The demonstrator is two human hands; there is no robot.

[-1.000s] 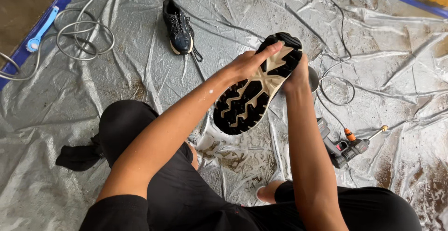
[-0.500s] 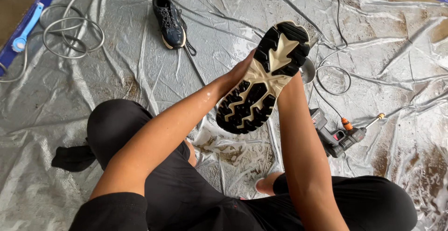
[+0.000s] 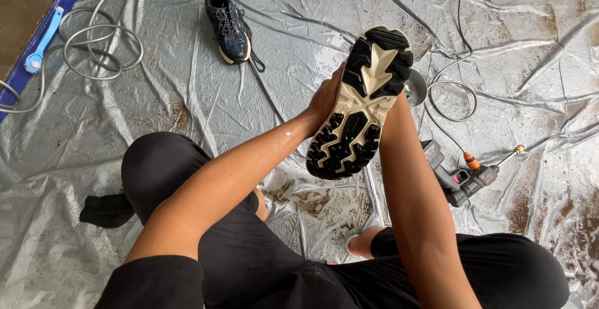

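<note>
Head view, looking down past my knees: I hold a shoe (image 3: pixel 360 106) sole-up in front of me, its black-and-cream tread facing the camera, toe end away from me. My left hand (image 3: pixel 326 97) grips its left edge, fingers curled around the side; my right hand (image 3: pixel 404 90) is hidden behind the shoe, so how those fingers sit I cannot tell. My wet forearms suggest I am mid-wash, checking the sole; turning the shoe next would call for a firm hold on a slick upper. Just behind the shoe a small metal bowl (image 3: pixel 417 88) peeks out, its contents hidden. To my right a spray gun (image 3: pixel 465 178) with an orange fitting lies on the muddy silver tarp (image 3: pixel 156 97). Farther off rest the matching dark shoe (image 3: pixel 228 25), a coiled hose (image 3: pixel 100 50) and a blue brush (image 3: pixel 42 40); a black cloth (image 3: pixel 106 210) lies by my left knee.
</note>
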